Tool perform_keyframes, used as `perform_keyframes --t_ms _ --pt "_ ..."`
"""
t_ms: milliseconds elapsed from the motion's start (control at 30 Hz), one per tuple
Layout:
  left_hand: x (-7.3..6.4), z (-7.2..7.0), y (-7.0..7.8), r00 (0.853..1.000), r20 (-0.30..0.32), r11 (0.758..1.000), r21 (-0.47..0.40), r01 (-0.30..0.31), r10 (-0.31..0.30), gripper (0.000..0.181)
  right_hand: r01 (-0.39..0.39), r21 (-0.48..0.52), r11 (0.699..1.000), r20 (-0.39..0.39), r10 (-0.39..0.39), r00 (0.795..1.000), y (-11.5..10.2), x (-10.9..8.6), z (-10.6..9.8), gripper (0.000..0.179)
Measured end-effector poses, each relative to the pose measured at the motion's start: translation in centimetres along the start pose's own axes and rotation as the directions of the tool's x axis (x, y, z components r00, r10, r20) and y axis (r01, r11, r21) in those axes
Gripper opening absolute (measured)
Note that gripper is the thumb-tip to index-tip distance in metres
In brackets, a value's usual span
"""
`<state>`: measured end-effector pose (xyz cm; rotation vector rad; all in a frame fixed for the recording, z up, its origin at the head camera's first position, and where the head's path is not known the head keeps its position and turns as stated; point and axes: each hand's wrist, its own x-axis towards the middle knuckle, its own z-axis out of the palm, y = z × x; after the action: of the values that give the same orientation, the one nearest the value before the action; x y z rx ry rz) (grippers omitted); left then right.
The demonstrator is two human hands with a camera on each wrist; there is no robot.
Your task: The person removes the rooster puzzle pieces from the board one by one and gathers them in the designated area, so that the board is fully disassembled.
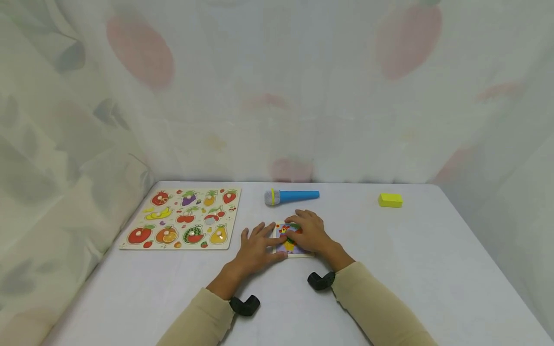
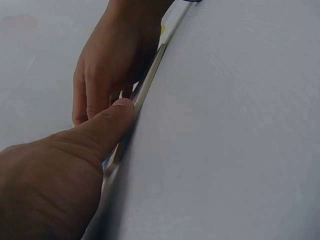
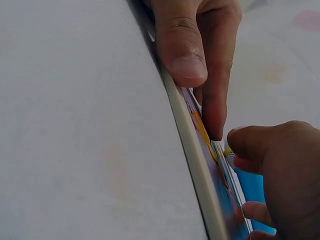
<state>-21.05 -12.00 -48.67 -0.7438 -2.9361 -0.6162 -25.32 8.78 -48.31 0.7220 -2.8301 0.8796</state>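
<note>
A small square picture puzzle with a pale border lies on the table in front of me, its bright picture partly hidden under both hands. My left hand is at its left side with spread fingers. Its thumb rests along the front edge, and the index finger reaches onto the picture. From the right, my right hand stretches over the puzzle, fingers extended toward its far side and thumb near the left index fingertip.
A fruit peg-puzzle board lies at the left of the white table. Behind the hands is a blue toy microphone with a grey head. A yellow block sits at the back right. Patterned curtains surround the table.
</note>
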Motion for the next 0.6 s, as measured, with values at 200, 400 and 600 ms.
perform_keyframes --t_ms 200,400,600 --pt "0.0 0.1 0.0 1.0 -0.003 1.0 -0.002 -0.003 0.003 0.053 -0.007 -0.029 1.0 -0.005 0.007 1.0 -0.5 0.4 0.3 0.021" --pt "-0.1 0.2 -0.1 1.0 -0.001 1.0 -0.007 -0.005 0.005 0.053 -0.017 -0.048 0.999 0.022 0.018 1.0 -0.7 0.8 0.4 0.017" --pt "0.0 0.2 -0.2 1.0 -0.006 1.0 0.005 -0.005 0.005 0.052 -0.046 -0.044 0.998 0.068 0.049 0.996 -0.9 1.4 0.2 0.018"
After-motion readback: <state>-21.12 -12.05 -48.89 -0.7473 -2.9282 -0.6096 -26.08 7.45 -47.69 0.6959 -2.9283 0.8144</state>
